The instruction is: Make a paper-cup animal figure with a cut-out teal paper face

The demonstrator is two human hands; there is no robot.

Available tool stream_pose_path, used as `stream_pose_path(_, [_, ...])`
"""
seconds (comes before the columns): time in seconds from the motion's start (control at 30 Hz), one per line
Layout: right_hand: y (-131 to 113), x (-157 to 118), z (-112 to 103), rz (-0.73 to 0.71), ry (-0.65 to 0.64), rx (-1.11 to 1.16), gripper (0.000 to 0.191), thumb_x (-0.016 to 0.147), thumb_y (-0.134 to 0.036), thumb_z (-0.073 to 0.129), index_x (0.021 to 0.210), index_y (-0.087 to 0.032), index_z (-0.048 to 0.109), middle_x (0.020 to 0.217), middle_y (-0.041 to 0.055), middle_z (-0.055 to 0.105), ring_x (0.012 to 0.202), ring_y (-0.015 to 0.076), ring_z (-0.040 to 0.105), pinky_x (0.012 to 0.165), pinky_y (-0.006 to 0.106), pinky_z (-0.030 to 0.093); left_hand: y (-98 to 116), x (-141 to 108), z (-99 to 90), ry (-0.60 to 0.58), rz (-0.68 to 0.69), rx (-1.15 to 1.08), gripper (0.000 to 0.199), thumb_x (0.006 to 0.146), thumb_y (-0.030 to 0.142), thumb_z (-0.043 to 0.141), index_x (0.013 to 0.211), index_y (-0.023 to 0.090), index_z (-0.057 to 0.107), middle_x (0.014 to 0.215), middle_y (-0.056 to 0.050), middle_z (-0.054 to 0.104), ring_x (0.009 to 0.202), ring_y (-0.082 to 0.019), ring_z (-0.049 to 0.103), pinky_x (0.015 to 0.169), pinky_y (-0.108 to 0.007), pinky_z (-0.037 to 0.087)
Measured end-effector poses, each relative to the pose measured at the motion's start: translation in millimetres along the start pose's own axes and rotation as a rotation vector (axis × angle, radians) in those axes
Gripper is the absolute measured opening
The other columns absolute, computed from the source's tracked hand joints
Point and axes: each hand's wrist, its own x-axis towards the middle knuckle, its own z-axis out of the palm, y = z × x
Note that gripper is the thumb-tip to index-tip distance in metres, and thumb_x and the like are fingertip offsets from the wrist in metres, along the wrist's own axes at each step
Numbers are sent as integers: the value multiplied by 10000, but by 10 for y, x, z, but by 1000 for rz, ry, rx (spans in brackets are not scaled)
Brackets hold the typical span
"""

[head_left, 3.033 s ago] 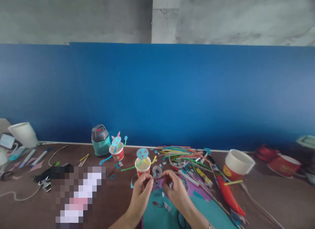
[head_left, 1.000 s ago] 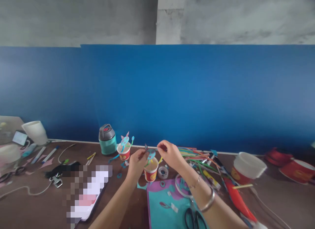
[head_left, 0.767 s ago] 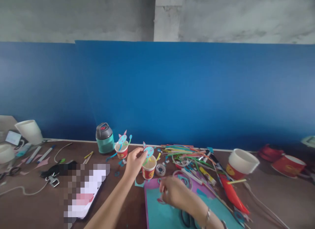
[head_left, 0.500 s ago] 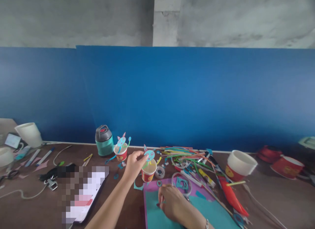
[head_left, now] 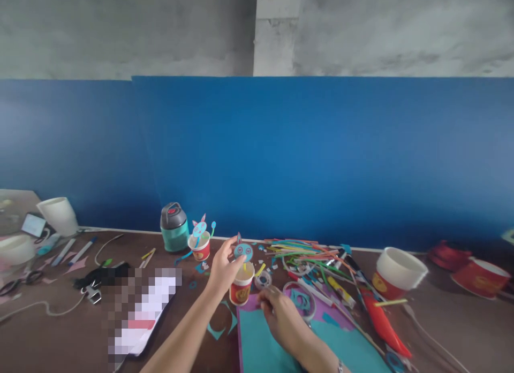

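My left hand (head_left: 223, 261) pinches a blue paper cat face (head_left: 243, 250) with pink-lined ears and eyes between thumb and fingers. The face sits at the rim of a red-and-white paper cup (head_left: 241, 292), with a yellow strip sticking out of the cup's right side. My right hand (head_left: 279, 311) is curled over the top edge of a teal sheet (head_left: 261, 341), just right of the cup. Its fingertips are together, and what they hold, if anything, cannot be made out. A roll of tape (head_left: 263, 279) lies just beyond them.
A similar cat-face cup (head_left: 199, 250) stands at the back, beside a teal flask (head_left: 174, 228). Colourful sticks (head_left: 305, 252) pile up behind my right hand. A blurred phone (head_left: 148, 314) lies at left, a white-and-red cup (head_left: 395, 274) at right, a red pouch (head_left: 383, 319) nearer.
My right hand has moved up from the teal sheet towards the cup and now covers the small round paper piece seen before. My left hand stays at the cat face. The view has shifted slightly.
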Motion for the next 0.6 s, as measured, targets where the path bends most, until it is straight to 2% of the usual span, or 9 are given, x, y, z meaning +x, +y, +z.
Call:
stream_pose_path(0.07, [4, 5, 19, -13, 19, 34, 232, 751, -33, 422, 794, -178, 599, 829, 53, 629, 782, 171, 596, 690, 235, 405, 3, -2, 8, 37, 24, 19, 448, 665, 208, 633, 1104, 152, 569, 876, -54, 692, 840, -216, 658, 781, -332, 493])
stream_pose_path(0.2, [-11, 5, 45, -31, 35, 69, 238, 742, -17, 416, 781, -179, 587, 823, 52, 613, 787, 175, 589, 691, 241, 405, -31, 7, 9, 60, 46, 28, 468, 689, 213, 620, 1146, 153, 538, 841, -42, 687, 797, -201, 663, 770, -334, 499])
stream_pose_path(0.4, [11, 13, 73, -45, 33, 114, 241, 737, -18, 419, 794, -170, 597, 816, 57, 613, 776, 179, 588, 693, 251, 411, -113, 36, -3, 42, 45, -15, 472, 684, 215, 626, 1139, 148, 520, 995, -100, 684, 960, -240, 645, 851, -357, 478])
stream_pose_path(0.6, [43, 36, 57, -40, 70, 144, 268, 751, -43, 412, 795, -177, 639, 806, 60, 619, 770, 185, 594, 690, 259, 425, -170, 58, -21, 32, 66, -13, 454, 695, 221, 618, 1128, 151, 504, 1066, -116, 655, 1015, -255, 617, 893, -384, 455])
